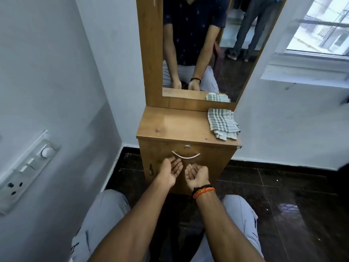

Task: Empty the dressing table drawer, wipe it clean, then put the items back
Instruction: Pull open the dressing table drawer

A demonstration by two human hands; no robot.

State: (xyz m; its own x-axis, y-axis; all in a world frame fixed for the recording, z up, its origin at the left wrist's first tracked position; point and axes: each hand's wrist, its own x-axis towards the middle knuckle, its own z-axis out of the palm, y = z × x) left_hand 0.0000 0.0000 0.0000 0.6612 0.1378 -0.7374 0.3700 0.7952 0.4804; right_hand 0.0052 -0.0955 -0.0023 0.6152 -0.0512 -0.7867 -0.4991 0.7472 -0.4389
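The drawer is shut, so emptying has not begun. Just below its curved handle, the left hand and right hand hang palm-up, each grip wide and empty. Above the handle, a checked cloth lies on the desk. The next move probably calls for hooking fingers behind the handle and pulling.

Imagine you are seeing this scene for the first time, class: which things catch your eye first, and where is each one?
Two bare, empty hands, left hand and right hand, are held palms up in front of the shut drawer, just below its curved metal handle. A checked cloth lies crumpled on the right rear of the dressing table top. Above it, the tall mirror reflects the seated person.
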